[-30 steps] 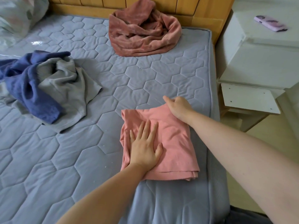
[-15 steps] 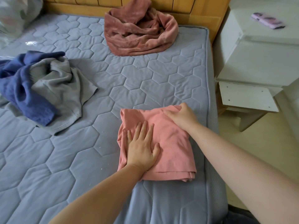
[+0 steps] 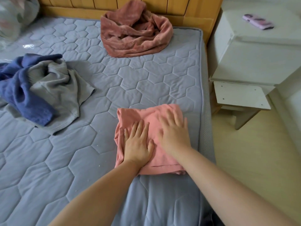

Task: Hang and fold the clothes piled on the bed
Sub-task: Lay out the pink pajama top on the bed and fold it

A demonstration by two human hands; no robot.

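Two piles beyond pink garment (image 3: 146,118) | blue-grey heap (image 3: 40,90) | rust heap (image 3: 135,33)

This was a home bedroom. A bed (image 3: 146,82) with a grey quilted mattress stood against a wooden headboard (image 3: 114,5), and loose clothes (image 3: 135,30) lay on it. Beside it was a white nightstand (image 3: 254,54) with a phone (image 3: 258,22) on top, on a pale floor (image 3: 244,152).
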